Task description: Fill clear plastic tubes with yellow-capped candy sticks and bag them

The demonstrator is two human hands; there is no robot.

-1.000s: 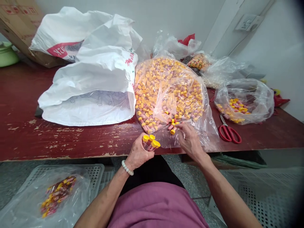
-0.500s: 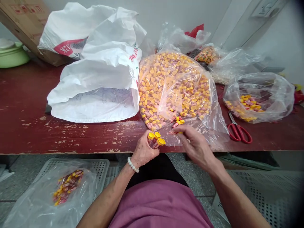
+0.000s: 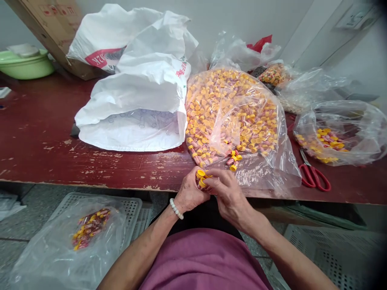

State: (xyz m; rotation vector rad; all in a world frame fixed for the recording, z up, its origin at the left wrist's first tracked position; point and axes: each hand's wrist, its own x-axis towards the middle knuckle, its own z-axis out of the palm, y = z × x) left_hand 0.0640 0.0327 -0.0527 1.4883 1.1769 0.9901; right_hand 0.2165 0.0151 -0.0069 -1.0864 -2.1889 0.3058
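Observation:
My left hand (image 3: 192,192), with a pale bead bracelet at its wrist, is closed around a small bunch of yellow-capped tubes (image 3: 200,174), caps facing up. My right hand (image 3: 228,193) meets it from the right, thumb and fingers pinched at a yellow-capped tube that they partly hide. Just beyond my hands, several loose tubes (image 3: 233,160) with red-and-white printing lie on clear plastic. They are at the mouth of a large clear bag (image 3: 229,108) full of the same tubes.
A white woven sack (image 3: 133,133) gapes open on the left of the red table (image 3: 39,149). Red-handled scissors (image 3: 314,177) lie at right beside a smaller clear bag (image 3: 363,141) of tubes. Below left, a bag (image 3: 90,229) with tubes rests on a plastic crate (image 3: 134,205).
My right hand has come left from the loose tubes, bringing a tube to the bunch in my left hand. The view has shifted slightly left.

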